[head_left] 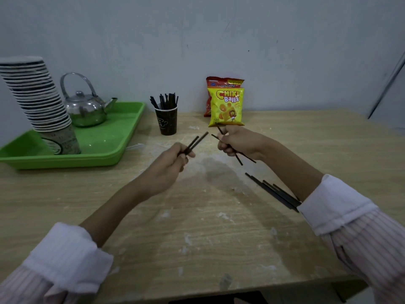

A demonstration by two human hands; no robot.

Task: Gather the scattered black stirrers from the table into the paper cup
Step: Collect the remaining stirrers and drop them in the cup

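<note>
Your left hand's fingers [184, 155] pinch two stirrers [195, 142]; your right hand [237, 141] grips two more [240, 156]. A loose pile [274, 191] lies toward the desk's [153, 227] right edge; the paper cup [167, 121] stands near the back edge.

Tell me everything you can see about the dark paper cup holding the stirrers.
The paper cup is dark, almost black, with a pale rim and a faint printed cup design on its side. It stands upright on the wooden table, just right of the green tray, near the wall. A bunch of black stirrers stands in it, fanning out above the rim. Neither hand touches it.
</note>
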